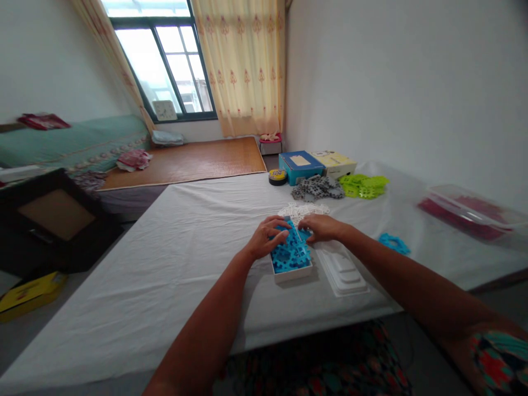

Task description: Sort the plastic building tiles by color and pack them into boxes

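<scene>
A white box (pixel 293 276) full of blue interlocking plastic pieces (pixel 289 254) sits on the white-covered table in front of me. My left hand (pixel 266 237) rests over the box's left side, its fingers stretched apart across the pieces. At the far right of the box, my right hand (pixel 322 227) has its fingers bent round a blue plastic piece (pixel 304 236). Part of that piece is hidden by the fingers. Just beyond both hands lies a pile of white plastic pieces (pixel 305 209). To the right of the box is a clear moulded plastic tray (pixel 344 272).
Grey pieces (pixel 317 188) and lime green pieces (pixel 365 186) lie farther back, before a blue box (pixel 303 168), a yellow box (pixel 336 163) and a round tin (pixel 278 176). Rightward are loose blue pieces (pixel 394 243) and a clear container (pixel 511 224) with red contents.
</scene>
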Demonstrator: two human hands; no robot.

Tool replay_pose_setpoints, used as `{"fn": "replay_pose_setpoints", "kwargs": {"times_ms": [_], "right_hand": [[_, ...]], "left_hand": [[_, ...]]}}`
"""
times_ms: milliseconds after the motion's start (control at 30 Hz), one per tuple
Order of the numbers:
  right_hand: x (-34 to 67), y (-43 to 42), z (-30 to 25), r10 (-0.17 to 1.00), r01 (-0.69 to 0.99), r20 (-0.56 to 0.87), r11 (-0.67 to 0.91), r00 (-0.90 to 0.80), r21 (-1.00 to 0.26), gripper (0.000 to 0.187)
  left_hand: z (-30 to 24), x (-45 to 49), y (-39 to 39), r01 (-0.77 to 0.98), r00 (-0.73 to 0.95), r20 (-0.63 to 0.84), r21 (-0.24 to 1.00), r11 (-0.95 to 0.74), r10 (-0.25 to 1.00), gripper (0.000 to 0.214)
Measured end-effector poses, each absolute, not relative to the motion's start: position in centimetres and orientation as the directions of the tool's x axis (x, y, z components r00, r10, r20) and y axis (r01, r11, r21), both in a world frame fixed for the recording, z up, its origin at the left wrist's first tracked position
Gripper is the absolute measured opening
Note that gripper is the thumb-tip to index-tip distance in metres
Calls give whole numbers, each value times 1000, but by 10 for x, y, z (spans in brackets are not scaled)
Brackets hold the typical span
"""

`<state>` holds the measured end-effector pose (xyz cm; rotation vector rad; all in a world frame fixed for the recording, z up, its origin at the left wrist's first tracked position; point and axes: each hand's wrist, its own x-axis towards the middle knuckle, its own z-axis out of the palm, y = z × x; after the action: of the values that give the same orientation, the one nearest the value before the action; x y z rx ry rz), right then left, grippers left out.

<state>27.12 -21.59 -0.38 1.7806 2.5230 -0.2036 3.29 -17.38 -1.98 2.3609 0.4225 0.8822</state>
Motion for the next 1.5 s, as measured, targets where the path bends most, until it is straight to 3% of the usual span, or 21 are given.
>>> {"fn": "replay_pose_setpoints", "kwargs": {"times_ms": [100,167,267,367,500,700,900,1000,1067,1200,1267,1367,1500], "right_hand": [[271,-218,1,934,939,-101,338,-344,-66,31],[272,-219,9,957,959,-56,282,-284,-39,20],[267,-220,21,980,987,143,147,-137,-59,26],[253,-221,28,930,959,325,233,-171,-161,33],[239,-229,30,863,850,298,477,-407,-223,28],[245,-258,21,901,734,140,418,-411,-535,12],[225,-275,4,856,699,384,509,-347,-502,10],[259,-286,8,869,750,456,429,-192,-503,19],[305,-301,8,910,828,407,290,-83,-480,30],[409,-339,-12,987,946,145,-23,74,-324,73],[445,-353,-27,987,941,37,-141,159,-307,83],[468,-361,-40,969,902,-43,-243,244,-357,83],[469,-357,-39,956,865,-73,-287,283,-411,69]], "left_hand": [[-19,34,-175,60,745,490,627,-777,452,47],[-19,34,-172,105,677,506,652,-751,534,49],[-22,32,-164,205,498,513,714,-670,699,51],[-26,30,-156,208,406,498,766,-608,766,53],[-34,29,-150,195,394,484,786,-586,781,49],[-43,33,-146,181,411,484,788,-589,773,43],[-49,36,-148,205,498,492,734,-648,714,42],[-48,33,-146,221,460,509,727,-650,727,44],[-47,32,-145,226,435,513,733,-641,740,46],[-47,33,-144,239,433,501,738,-631,749,48],[-48,35,-144,245,436,500,734,-634,748,49],[-49,36,-143,244,442,498,734,-634,746,51],[-50,33,-142,241,413,496,750,-616,764,51]]}}
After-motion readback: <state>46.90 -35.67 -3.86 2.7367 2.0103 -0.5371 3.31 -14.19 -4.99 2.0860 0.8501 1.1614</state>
